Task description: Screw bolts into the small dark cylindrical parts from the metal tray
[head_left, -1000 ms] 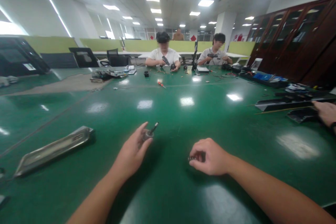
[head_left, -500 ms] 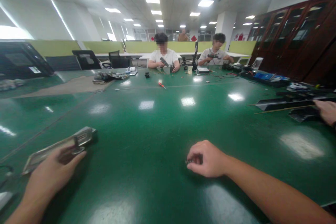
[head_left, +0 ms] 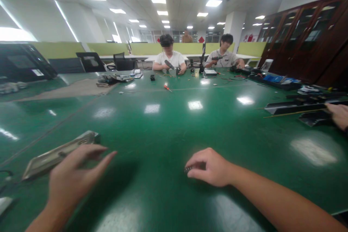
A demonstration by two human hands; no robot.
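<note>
My right hand (head_left: 208, 166) is closed over the green tabletop (head_left: 152, 141), thumb and fingers pinching a small dark metal part (head_left: 187, 169). What kind of part it is cannot be made out. In the left foreground my left hand (head_left: 76, 172) is held above the table, thumb and fingers apart with nothing between them. Behind that hand lies a long, shallow, beige-grey tray-like piece (head_left: 35, 166), set at a slant and partly covered by the fingers. Something darker sits inside it, too blurred to name.
Another person's hand (head_left: 339, 115) rests by black metal channels (head_left: 288, 108) at the right edge. Two people sit across the table, each with a power tool. An orange screwdriver (head_left: 167, 88) lies mid-table; loose parts (head_left: 114, 79) lie at the far left.
My left hand has moved right, away from the tray-like piece, and no longer holds the small metallic object it had. My right hand has shifted slightly left with its part.
</note>
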